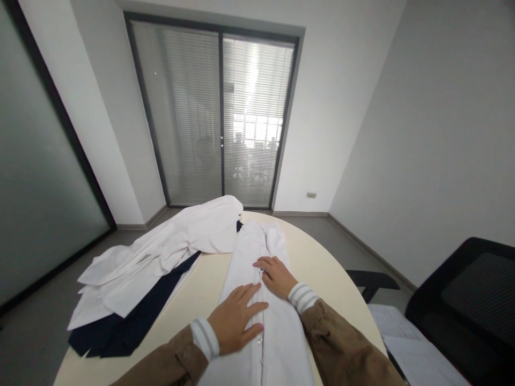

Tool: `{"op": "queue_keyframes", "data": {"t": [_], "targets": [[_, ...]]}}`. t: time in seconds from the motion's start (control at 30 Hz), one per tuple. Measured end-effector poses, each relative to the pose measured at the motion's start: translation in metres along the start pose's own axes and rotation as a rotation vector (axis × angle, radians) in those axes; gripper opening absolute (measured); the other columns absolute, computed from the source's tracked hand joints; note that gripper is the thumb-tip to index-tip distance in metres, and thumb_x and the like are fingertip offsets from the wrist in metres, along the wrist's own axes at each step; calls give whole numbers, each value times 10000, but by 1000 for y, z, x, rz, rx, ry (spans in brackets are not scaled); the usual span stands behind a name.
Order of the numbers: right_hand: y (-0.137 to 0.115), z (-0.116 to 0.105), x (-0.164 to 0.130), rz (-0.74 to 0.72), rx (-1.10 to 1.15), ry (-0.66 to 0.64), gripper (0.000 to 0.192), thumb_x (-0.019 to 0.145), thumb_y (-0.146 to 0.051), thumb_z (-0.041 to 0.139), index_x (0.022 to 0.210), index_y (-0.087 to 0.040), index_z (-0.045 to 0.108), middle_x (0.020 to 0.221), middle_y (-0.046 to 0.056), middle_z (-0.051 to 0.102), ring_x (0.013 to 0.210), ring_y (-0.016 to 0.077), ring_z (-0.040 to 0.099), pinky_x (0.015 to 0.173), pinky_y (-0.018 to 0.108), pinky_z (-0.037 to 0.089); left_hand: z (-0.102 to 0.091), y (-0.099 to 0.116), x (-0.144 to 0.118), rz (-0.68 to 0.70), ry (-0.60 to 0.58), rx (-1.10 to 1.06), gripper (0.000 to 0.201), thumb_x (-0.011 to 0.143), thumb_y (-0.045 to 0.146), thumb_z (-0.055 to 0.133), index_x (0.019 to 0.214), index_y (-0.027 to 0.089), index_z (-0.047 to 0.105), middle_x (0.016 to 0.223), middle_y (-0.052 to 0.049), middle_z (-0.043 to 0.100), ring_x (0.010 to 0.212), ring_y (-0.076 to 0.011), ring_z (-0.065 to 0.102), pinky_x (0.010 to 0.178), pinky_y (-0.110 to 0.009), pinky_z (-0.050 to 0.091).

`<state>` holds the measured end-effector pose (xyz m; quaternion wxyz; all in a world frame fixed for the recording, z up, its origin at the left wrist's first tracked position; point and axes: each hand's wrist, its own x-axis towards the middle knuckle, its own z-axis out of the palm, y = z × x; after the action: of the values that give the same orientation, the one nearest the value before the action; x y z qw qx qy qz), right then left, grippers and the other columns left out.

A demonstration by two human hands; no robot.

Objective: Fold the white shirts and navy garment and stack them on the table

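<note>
A white shirt (281,343) lies lengthwise, 12 to 6 o'clock, on a pale table (322,262). The left hand (234,320) rests on it, fingers spread, unclenched. The right hand (277,276), between 1 and 2 o'clock from the left, touches the button strip; whether it pinches cloth cannot be told. At 10 o'clock, white cloth (173,241) covers navy cloth (139,321); at 3 o'clock, a black chair (478,289).
</note>
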<state>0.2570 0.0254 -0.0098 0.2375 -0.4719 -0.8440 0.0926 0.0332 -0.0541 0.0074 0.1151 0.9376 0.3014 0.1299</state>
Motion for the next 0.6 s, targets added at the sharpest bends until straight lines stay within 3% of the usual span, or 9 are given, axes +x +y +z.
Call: {"op": "queue_keyframes", "data": {"t": [0.27,0.43,0.53,0.6], "targets": [[1,-12,4,63,128,-57,525,730,-153,599,1244,-250,642,1142,41,659,829,166,589,848,313,471,-13,7,3,30,9,-52,408,937,405,554,1334,311,566,1476,-99,469,1292,-315,464,1065,-530,402],[6,-18,9,35,194,-111,509,720,-189,652,1223,-265,656,1192,35,639,724,123,570,790,290,480,-16,-4,9,60,40,-85,359,906,403,601,1253,314,622,1446,-74,503,1241,-302,497,1047,-513,416],[20,-23,17,67,285,-173,513,711,-277,722,1219,-247,661,1073,42,672,698,134,563,714,287,482,-15,-16,12,70,85,-132,312,939,352,548,1234,294,631,1401,-61,551,1219,-262,528,1061,-477,416],[36,-25,25,123,381,-134,472,735,-356,719,1185,-220,677,1012,53,691,697,149,573,686,295,484,-13,-31,15,42,154,-147,322,971,319,482,1259,277,619,1386,-65,568,1239,-242,524,1076,-459,411]]}}
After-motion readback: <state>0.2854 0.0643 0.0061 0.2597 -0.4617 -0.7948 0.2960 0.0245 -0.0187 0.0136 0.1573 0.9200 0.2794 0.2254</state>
